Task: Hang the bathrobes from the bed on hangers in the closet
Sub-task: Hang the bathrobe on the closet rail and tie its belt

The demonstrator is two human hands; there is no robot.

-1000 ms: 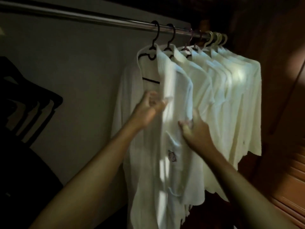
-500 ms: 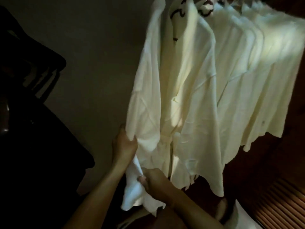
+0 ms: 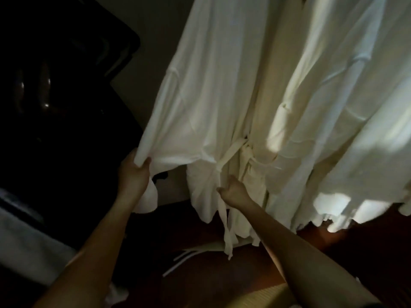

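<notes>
Several white bathrobes hang side by side in a dim closet; their hangers and the rail are out of view above. The nearest bathrobe (image 3: 206, 90) hangs at the left of the row. My left hand (image 3: 133, 174) grips the lower edge of its sleeve and holds it out to the left. My right hand (image 3: 233, 192) pinches the robe's belt (image 3: 224, 167), which hangs down from a knot at the waist. The other bathrobes (image 3: 347, 107) hang to the right, partly lit.
A dark piece of furniture (image 3: 55, 96) fills the left side. The grey closet wall (image 3: 155, 30) stands behind the robes. White hangers (image 3: 189, 254) lie on the dark wooden floor (image 3: 222, 281) below the robes. A pale surface (image 3: 22, 245) shows at lower left.
The view has dropped from the rail to the robes' lower halves. My left hand moved from the collar down to the sleeve edge, my right hand to the belt.
</notes>
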